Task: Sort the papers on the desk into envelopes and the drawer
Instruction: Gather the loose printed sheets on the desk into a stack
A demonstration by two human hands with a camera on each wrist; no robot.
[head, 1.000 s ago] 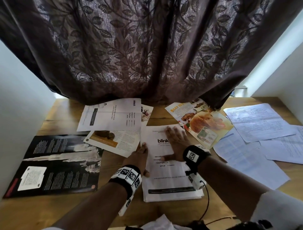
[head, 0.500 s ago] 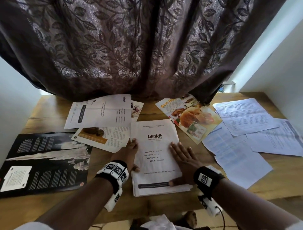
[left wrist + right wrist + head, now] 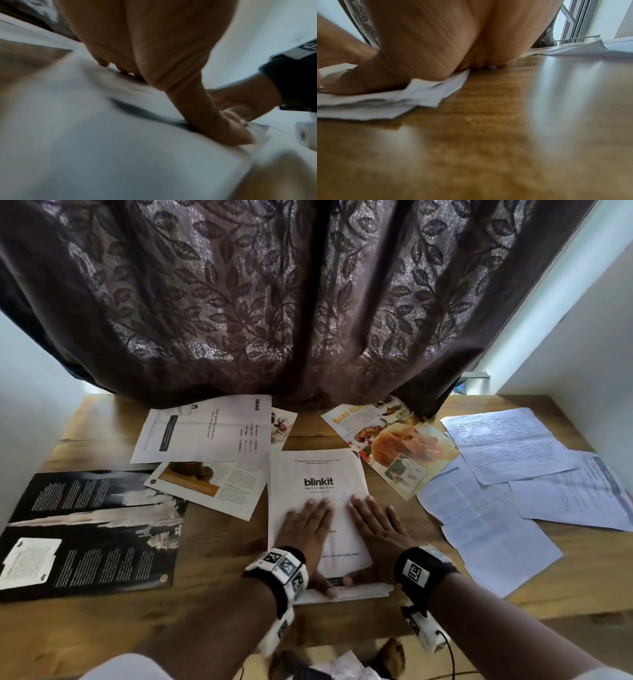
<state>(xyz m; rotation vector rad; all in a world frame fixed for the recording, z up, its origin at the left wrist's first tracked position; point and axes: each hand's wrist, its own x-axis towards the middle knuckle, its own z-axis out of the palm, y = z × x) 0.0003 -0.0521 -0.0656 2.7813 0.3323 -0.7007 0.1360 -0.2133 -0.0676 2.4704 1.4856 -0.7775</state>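
Note:
A white stack of "blinkit" papers (image 3: 317, 470) lies in the middle of the wooden desk (image 3: 219, 546). My left hand (image 3: 308, 525) lies flat on its lower left part, fingers straight. My right hand (image 3: 375, 525) lies flat beside it on the lower right part. Both thumbs (image 3: 214, 121) meet at the stack's near edge. In the right wrist view the palm (image 3: 436, 40) presses on the fanned sheet corners (image 3: 426, 97). No envelope or drawer shows.
A black brochure (image 3: 85, 529) lies at the left. Another blinkit sheet (image 3: 205, 429) and an orange-banded leaflet (image 3: 212, 484) lie behind it. A food flyer (image 3: 394, 443) and several printed sheets (image 3: 507, 474) cover the right side. A brown curtain (image 3: 291, 302) hangs over the back edge.
Both hands have come onto the middle of the blinkit stack; the left moved in from its left edge, the right slid back down and sits beside it. The head view shifted.

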